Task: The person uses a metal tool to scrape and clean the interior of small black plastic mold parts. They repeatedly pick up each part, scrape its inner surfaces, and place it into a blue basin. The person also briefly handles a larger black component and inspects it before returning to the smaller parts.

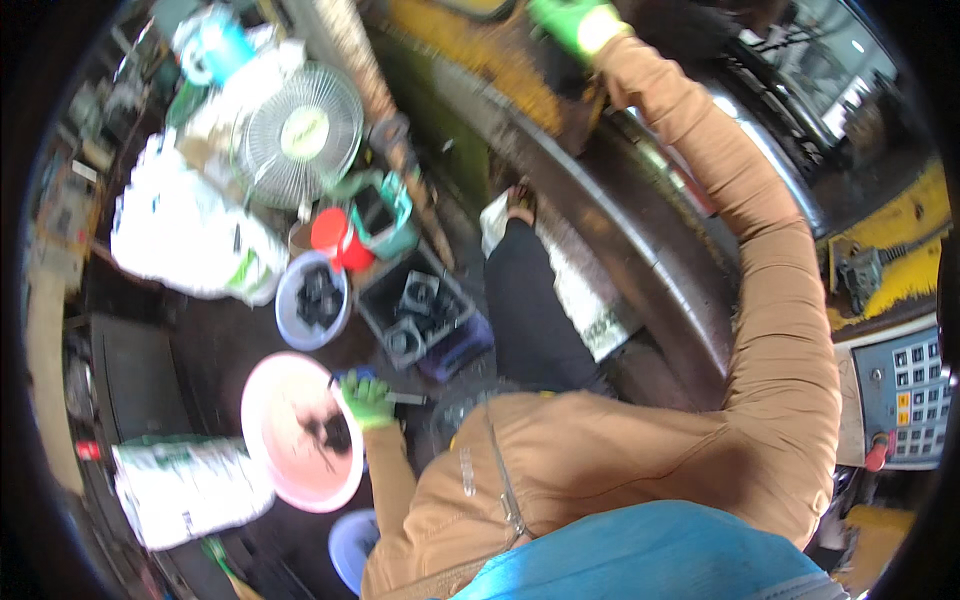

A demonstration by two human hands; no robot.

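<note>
Left hand at the pink basin, right hand up on the machine

Your left hand (366, 398), in a green glove, sits at the right rim of the pink basin (275, 440), grip closed on a thin dark tool (405, 398) that sticks out to the right of it; small dark parts (330, 432) lie in the basin just left of and below the grip. Beyond the grip: a pale blue bowl of dark parts (312, 298), a dark crate of parts (420, 305), a red cup (335, 238) and a small white fan (298, 135). A white sack (185, 485) lies left of the basin. Your right hand (578, 22), also green-gloved, is stretched far up against the yellow machine edge (470, 55); can't tell if that grip is clenched or released, the fingers are cut off at the frame edge. A grey keypad panel (915, 395) sits far right
</note>
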